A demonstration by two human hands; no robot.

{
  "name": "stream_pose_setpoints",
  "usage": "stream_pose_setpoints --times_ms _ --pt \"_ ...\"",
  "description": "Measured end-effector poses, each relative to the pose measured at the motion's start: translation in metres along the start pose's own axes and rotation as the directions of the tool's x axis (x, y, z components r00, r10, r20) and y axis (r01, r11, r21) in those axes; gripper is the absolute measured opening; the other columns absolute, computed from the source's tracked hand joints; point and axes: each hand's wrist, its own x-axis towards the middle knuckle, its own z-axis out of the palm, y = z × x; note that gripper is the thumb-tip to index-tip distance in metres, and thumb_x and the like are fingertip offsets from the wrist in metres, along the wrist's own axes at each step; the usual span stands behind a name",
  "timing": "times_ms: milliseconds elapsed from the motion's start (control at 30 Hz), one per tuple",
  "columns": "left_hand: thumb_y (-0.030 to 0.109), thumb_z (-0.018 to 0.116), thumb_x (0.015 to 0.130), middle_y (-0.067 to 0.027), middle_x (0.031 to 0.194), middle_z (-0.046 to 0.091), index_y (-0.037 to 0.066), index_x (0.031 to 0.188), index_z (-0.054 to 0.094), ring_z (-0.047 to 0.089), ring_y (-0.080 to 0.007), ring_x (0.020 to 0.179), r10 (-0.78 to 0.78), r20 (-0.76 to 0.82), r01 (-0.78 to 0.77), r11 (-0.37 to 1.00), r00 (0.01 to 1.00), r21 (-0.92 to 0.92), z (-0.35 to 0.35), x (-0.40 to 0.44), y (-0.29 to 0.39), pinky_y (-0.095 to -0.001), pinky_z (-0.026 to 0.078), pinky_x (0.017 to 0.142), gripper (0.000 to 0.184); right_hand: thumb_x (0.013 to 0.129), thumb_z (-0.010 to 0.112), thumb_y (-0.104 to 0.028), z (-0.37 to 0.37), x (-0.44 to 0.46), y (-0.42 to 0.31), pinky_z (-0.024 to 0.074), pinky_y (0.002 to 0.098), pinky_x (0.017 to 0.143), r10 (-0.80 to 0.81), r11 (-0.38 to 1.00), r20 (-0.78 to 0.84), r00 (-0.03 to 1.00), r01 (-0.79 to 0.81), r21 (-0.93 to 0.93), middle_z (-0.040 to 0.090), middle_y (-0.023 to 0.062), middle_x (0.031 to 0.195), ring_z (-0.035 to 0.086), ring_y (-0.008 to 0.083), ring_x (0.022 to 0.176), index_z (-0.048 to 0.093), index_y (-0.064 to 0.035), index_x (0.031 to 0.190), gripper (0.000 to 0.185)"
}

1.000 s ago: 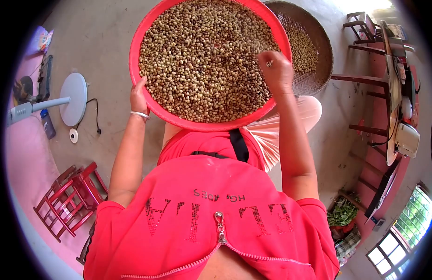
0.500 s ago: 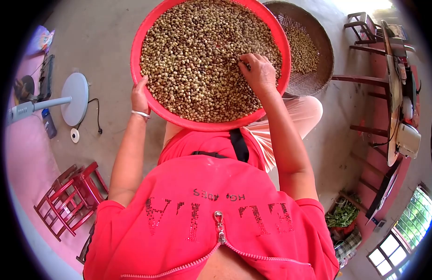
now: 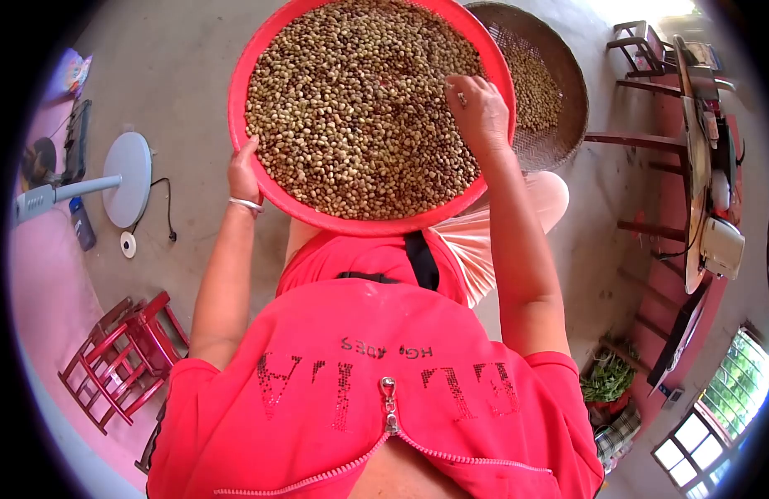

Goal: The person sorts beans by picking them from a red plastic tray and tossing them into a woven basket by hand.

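Note:
A round red basket (image 3: pixel 335 222), tilted on my lap, holds a thick layer of brown and greenish beans (image 3: pixel 351 108). My left hand (image 3: pixel 244 173) grips its lower left rim, with a silvery bracelet on the wrist. Over the right part of the beans, my right hand (image 3: pixel 482 115) is curled, fingers closed round a few small pale pieces that show between thumb and fingers. Behind the red basket's right side lies a dark woven basket (image 3: pixel 574 91) with a smaller heap of similar beans (image 3: pixel 532 91).
At the left stand a pale blue fan (image 3: pixel 128 179) with its cord on the floor and a red wooden chair (image 3: pixel 123 362). Along the right are a wooden table (image 3: pixel 697 183), a stool (image 3: pixel 638 46) and green leaves (image 3: pixel 607 376) on the floor.
My right hand reached down into the beans, then rose and moved right with small pieces in its fingers. My left hand has stayed on the rim.

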Motion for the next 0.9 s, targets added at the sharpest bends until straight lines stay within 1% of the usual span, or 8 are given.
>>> stream_pose_setpoints --times_ms 267,333,433,500,600,667,833,900 --pt "0.02 0.053 0.1 -0.0132 0.127 0.064 -0.005 0.129 0.057 0.063 -0.0227 0.113 0.031 0.005 -0.031 1.0 1.0 0.002 -0.009 0.003 -0.006 -0.0359 0.049 0.101 0.039 0.087 0.069 -0.022 0.016 0.0 0.0 0.053 0.0413 0.086 -0.022 0.999 0.123 0.992 0.018 0.039 0.07 0.0062 0.099 0.065 0.028 0.095 0.07 -0.0154 0.096 0.012" --pt "0.02 0.053 0.1 -0.0132 0.127 0.064 -0.005 0.129 0.057 0.063 -0.0227 0.113 0.029 -0.005 -0.029 0.999 1.0 0.013 -0.006 0.002 -0.005 -0.0359 0.049 0.101 0.039 0.085 0.07 -0.02 0.009 0.003 0.009 0.0538 0.0418 0.083 0.016 0.993 -0.11 0.994 -0.003 0.115 0.07 0.005 0.093 0.066 0.0283 0.091 0.069 -0.0152 0.09 0.008" --pt "0.02 0.054 0.099 -0.0133 0.127 0.064 -0.005 0.129 0.057 0.063 -0.0227 0.112 0.036 -0.049 -0.036 0.999 0.998 0.007 -0.006 0.002 -0.007 -0.0358 0.05 0.1 0.039 0.083 0.073 -0.019 -0.02 0.009 0.036 0.054 0.0384 0.077 0.183 0.979 -0.516 0.837 -0.202 0.019 0.068 0.0076 0.091 0.066 0.0266 0.086 0.071 -0.0139 0.1 0.017" --pt "0.02 0.055 0.099 -0.0132 0.126 0.064 -0.005 0.129 0.057 0.063 -0.0228 0.112 0.009 -0.066 -0.011 1.0 0.998 -0.024 -0.004 0.001 -0.006 -0.0357 0.049 0.1 0.039 0.083 0.073 -0.019 -0.037 0.005 0.027 0.0536 0.0382 0.078 0.221 0.954 -0.527 0.821 -0.294 -0.059 0.069 0.0087 0.092 0.066 0.0258 0.088 0.07 -0.0125 0.103 0.021" --pt "0.02 0.055 0.099 -0.0132 0.127 0.064 -0.005 0.129 0.057 0.062 -0.0229 0.114 -0.013 -0.01 0.013 0.999 1.0 -0.031 -0.003 0.0 -0.002 -0.0357 0.048 0.102 0.039 0.085 0.071 -0.019 -0.021 -0.008 0.008 0.0535 0.0417 0.083 0.077 0.981 -0.143 0.987 -0.05 0.185 0.07 0.0087 0.094 0.067 0.03 0.091 0.071 -0.0143 0.096 0.012" --pt "0.02 0.055 0.099 -0.0132 0.127 0.064 -0.005 0.129 0.057 0.062 -0.0228 0.114 0.0 0.004 0.001 0.999 1.0 -0.036 -0.004 0.002 -0.004 -0.0357 0.048 0.102 0.039 0.088 0.07 -0.026 -0.005 -0.018 -0.021 0.0528 0.0416 0.083 -0.011 0.994 0.019 1.0 0.009 0.113 0.07 0.0065 0.094 0.066 0.0278 0.093 0.071 -0.0146 0.095 0.014" --pt "0.02 0.054 0.099 -0.013 0.126 0.064 -0.005 0.13 0.056 0.063 -0.0227 0.112 0.037 -0.066 -0.036 0.999 0.997 0.009 -0.005 0.002 -0.006 -0.0358 0.049 0.101 0.04 0.087 0.068 -0.025 0.021 -0.02 -0.037 0.0521 0.0414 0.083 -0.042 0.997 0.056 0.998 0.038 0.067 0.068 0.0059 0.091 0.065 0.0274 0.091 0.071 -0.0148 0.096 0.014" --pt "0.02 0.054 0.099 -0.0129 0.126 0.064 -0.005 0.131 0.056 0.063 -0.0227 0.112 0.041 0.015 -0.04 0.998 0.999 -0.038 -0.009 0.006 -0.008 -0.0357 0.049 0.101 0.04 0.088 0.068 -0.025 0.022 -0.019 -0.036 0.0524 0.0412 0.081 -0.051 0.998 0.068 0.996 0.049 0.024 0.068 0.0055 0.091 0.066 0.0268 0.091 0.07 -0.0147 0.097 0.014"
